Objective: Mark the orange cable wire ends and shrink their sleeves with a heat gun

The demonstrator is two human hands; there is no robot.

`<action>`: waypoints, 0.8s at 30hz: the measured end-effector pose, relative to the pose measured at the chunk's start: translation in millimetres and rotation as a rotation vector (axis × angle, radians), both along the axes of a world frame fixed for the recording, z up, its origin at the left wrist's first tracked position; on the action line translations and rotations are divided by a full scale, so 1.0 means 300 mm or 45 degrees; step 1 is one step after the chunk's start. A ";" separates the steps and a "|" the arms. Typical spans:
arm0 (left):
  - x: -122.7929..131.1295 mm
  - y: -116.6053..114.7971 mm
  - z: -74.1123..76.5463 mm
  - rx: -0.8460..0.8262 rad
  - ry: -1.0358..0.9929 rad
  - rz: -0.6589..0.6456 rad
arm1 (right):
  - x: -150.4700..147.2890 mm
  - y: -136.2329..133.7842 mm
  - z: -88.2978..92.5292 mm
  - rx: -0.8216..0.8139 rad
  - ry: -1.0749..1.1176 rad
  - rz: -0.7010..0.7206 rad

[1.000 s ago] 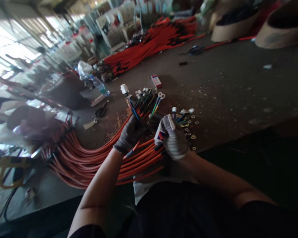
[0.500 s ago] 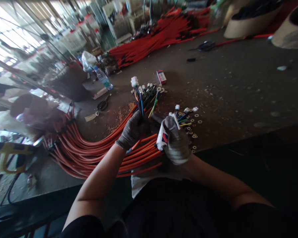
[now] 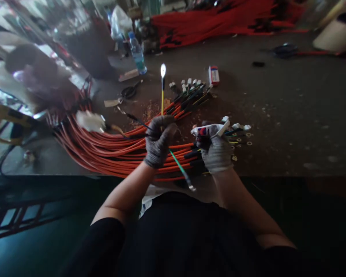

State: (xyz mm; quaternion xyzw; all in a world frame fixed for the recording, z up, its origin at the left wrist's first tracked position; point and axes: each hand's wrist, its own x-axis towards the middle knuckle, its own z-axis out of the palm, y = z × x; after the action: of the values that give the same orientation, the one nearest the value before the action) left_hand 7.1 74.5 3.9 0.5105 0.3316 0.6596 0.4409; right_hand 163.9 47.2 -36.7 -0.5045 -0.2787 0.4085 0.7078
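Note:
My left hand (image 3: 159,140), in a grey glove, is closed round thin wires from an orange cable harness. A yellow wire with a ring terminal (image 3: 162,86) sticks up from it, a green wire (image 3: 179,168) slants down toward me, and a dark wire runs left to a blurred white connector (image 3: 90,121). My right hand (image 3: 215,149), in a pale glove, is closed on a small white tube with a red and blue label (image 3: 210,130). Beneath both hands lies a bundle of orange cables (image 3: 109,148) on the dark table (image 3: 291,115).
More wire ends with white connectors (image 3: 190,84) fan out behind my hands. Small ring washers (image 3: 242,140) lie to the right. A small red and white box (image 3: 213,74), scissors (image 3: 128,92), a water bottle (image 3: 137,52) and a far heap of red cables (image 3: 225,19) are on the table. Another person (image 3: 20,77) sits at left.
My left hand has separated single wires from the harness: the yellow one now stands upright, the green one points toward me, and the white connector swung out left. The camera tilted down.

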 end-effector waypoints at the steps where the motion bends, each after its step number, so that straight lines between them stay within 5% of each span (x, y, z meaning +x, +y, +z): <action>1: 0.012 -0.039 -0.034 -0.110 -0.072 0.040 | -0.014 -0.018 0.012 0.001 0.086 0.068; 4: 0.020 -0.133 -0.084 -0.317 -0.153 0.009 | -0.051 -0.088 0.070 0.140 -0.098 0.232; 10: -0.064 -0.207 -0.060 -0.307 -0.019 -0.292 | -0.111 -0.130 0.127 0.203 -0.386 0.447; 18: -0.071 -0.189 -0.106 -0.100 0.265 -0.277 | -0.129 -0.081 0.088 0.365 -0.387 0.488; 21: -0.104 -0.170 -0.088 0.020 0.444 -0.237 | -0.094 -0.053 0.031 0.452 -0.670 0.289; 24: -0.153 -0.130 -0.044 0.227 0.594 -0.227 | -0.085 -0.028 -0.028 0.365 -0.550 0.494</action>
State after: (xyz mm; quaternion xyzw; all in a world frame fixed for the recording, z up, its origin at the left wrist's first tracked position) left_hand -38.9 35.5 -9.3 0.7128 0.3185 0.5092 0.3621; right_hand 138.4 38.9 -45.2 -0.4121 -0.5682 0.3757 0.6051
